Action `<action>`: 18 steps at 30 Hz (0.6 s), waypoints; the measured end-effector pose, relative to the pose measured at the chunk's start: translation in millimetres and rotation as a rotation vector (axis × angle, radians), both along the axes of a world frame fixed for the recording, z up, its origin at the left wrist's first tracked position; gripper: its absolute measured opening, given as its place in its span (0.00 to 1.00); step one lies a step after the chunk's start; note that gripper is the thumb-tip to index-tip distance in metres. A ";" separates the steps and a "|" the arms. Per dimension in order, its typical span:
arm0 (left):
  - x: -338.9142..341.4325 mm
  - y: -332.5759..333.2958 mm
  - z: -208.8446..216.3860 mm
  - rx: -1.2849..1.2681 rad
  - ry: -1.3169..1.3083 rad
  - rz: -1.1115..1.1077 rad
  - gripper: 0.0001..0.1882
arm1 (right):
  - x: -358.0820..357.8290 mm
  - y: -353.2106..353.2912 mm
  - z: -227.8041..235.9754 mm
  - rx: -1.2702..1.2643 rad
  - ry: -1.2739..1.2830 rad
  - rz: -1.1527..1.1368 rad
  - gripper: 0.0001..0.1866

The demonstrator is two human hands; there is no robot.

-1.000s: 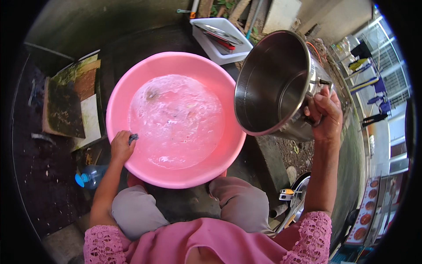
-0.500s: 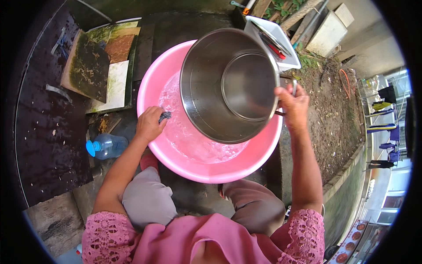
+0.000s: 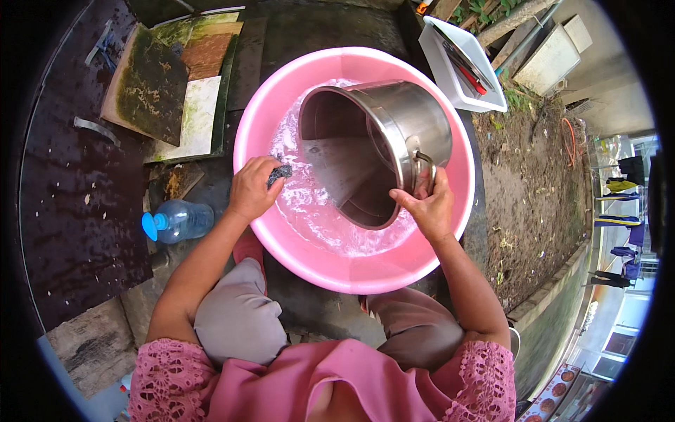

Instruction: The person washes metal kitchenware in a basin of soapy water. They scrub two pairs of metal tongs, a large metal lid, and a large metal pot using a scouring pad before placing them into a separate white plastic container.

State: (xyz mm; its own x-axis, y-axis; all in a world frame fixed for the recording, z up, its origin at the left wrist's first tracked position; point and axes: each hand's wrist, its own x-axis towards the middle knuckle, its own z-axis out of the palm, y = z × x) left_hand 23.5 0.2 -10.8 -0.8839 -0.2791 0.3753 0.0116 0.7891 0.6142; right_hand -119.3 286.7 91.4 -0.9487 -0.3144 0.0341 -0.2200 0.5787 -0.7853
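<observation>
A large stainless steel pot (image 3: 416, 116) lies tipped on its side in a round pink basin (image 3: 360, 281), its mouth facing left and somewhat toward me. Foamy, stirred water (image 3: 301, 214) fills the basin's bottom and spreads around the pot's rim. My right hand (image 3: 432, 211) is closed on the pot by its side handle, thumb against the rim. Over the basin's left edge, my left hand (image 3: 252, 188) pinches a dark grey scouring pad (image 3: 280, 176), apart from the pot. Whatever lies under the pot is hidden.
A blue-capped plastic bottle (image 3: 179, 221) stands left of the basin. Mossy boards (image 3: 151, 84) lie at the far left. Behind the basin on the right is a white tub (image 3: 450, 70) holding a red-handled utensil. Bare soil (image 3: 531, 197) stretches along the right.
The pot has swung from above the basin down into it, turning its mouth leftward. My right hand came lower and inward with it. The left hand keeps the pad, slightly farther right.
</observation>
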 end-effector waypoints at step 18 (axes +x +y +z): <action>-4.3 2.0 -0.5 0.021 -0.018 0.058 0.15 | -53.7 103.5 -67.7 -0.501 -0.657 -0.470 0.12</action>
State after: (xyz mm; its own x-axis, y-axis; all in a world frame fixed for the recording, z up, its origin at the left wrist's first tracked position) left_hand 19.3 2.3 -11.3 -0.8726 -0.3377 0.3528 -0.0451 0.7750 0.6304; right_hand -173.0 390.2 23.7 -0.8518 0.0108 -0.5237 0.5234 0.0579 -0.8501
